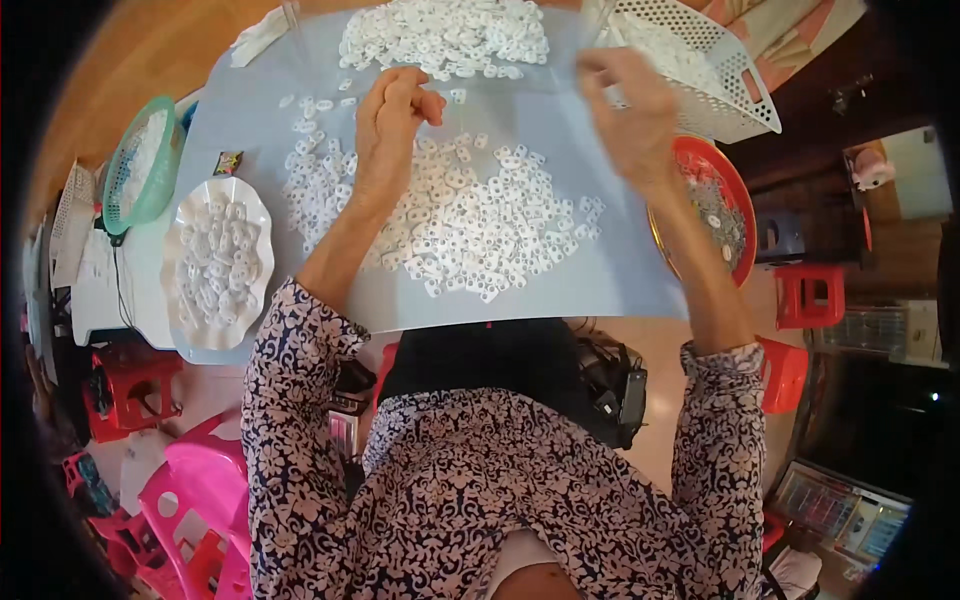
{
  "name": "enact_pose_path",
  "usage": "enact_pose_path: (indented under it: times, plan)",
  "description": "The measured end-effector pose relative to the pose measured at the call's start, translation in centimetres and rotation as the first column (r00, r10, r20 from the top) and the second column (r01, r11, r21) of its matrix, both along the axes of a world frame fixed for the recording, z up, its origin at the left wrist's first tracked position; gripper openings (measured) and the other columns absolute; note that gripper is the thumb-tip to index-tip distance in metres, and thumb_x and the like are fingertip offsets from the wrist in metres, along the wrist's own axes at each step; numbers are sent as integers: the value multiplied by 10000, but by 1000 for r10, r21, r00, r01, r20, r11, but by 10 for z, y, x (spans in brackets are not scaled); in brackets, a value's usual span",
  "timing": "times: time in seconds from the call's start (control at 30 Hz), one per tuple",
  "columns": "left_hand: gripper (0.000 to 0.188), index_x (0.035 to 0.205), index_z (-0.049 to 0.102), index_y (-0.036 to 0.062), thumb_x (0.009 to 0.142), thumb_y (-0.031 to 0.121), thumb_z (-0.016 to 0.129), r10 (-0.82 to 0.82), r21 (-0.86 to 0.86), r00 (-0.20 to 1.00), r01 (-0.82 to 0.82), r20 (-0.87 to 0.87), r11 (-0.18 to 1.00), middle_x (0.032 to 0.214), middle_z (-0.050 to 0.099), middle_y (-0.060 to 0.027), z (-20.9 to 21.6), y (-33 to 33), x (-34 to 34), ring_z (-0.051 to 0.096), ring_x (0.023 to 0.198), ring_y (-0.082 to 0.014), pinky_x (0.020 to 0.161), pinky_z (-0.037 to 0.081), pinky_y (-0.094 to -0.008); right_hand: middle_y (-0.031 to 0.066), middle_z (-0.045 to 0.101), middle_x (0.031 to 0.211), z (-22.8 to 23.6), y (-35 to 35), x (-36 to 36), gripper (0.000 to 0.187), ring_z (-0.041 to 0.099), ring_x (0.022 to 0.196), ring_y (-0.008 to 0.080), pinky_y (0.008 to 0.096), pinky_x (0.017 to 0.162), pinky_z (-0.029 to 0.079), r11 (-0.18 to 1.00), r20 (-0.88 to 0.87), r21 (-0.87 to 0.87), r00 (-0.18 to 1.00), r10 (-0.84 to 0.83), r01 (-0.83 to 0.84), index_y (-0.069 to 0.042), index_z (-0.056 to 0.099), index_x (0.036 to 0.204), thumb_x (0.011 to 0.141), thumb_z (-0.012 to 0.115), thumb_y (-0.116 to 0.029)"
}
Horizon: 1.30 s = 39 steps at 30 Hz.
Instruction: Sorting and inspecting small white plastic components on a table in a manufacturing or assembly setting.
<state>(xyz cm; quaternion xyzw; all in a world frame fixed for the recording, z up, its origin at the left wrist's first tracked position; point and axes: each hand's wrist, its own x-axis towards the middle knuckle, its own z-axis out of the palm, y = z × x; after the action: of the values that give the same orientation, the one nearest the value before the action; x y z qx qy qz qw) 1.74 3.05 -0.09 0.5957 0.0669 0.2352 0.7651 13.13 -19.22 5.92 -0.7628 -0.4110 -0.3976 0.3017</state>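
Observation:
Over the far part of the grey table, my left hand (pixel 390 125) is closed, its fingers curled; whatever they pinch cannot be made out. A single small white piece (pixel 459 97) shows just right of its fingertips. My right hand (pixel 635 120) is raised by the far right edge, slightly blurred, with thumb and fingers bent together; what is in them is hidden. Below and between the hands spreads a wide layer of small white oval plastic pieces with holes (pixel 480 225). Another heap of white pieces (pixel 445 38) lies beyond my hands at the back.
A scalloped white dish (pixel 265 250) of white pieces stands at the left, near a small wrapped packet (pixel 229 162) and a green basket (pixel 172 150). At the right are a white perforated basket (pixel 740 110) and a red round tray (pixel 745 190). A pink chair (pixel 205 470) is lower left.

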Motion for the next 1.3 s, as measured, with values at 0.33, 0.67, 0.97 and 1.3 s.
enact_pose_path:
  times: [0.33, 0.67, 0.97, 1.3]
  plan:
    - [305, 993, 509, -43, 952, 246, 417, 3, 21, 999, -4, 40, 1000, 702, 502, -73, -4, 6, 5, 507, 752, -178, 818, 418, -307, 138, 601, 804, -61, 87, -1, 179, 587, 738, 316, 375, 664, 477, 889, -383, -278, 891, 244, -363, -22, 636, 933, 764, 575, -17]
    - [283, 985, 517, -34, 953, 230, 420, -24, 69, 999, 27, -48, 997, 699, 509, -67, -7, 2, 4, 512, 752, -168, 798, 424, -299, 123, 588, 745, -60, 80, -9, 84, 583, 691, 307, 377, 637, 478, 797, -373, -442, 893, 254, -411, -2, 629, 813, 751, 612, -55]
    - [275, 969, 525, -33, 952, 228, 439, -93, 181, 993, 104, -70, 978, 697, 519, -56, -8, -5, 2, 500, 706, -139, 698, 420, -267, 138, 615, 736, -60, 75, -3, 92, 588, 675, 315, 385, 637, 480, 801, -402, -435, 885, 236, -411, 10, 628, 765, 744, 617, -78]
    - [300, 934, 553, -26, 933, 248, 432, -30, 203, 999, 36, -33, 979, 668, 552, -39, -9, -4, 4, 485, 650, -100, 624, 408, -238, 176, 613, 664, -46, 66, -7, 116, 603, 648, 336, 402, 636, 485, 849, -519, -323, 829, 210, -418, 13, 648, 729, 744, 606, -94]
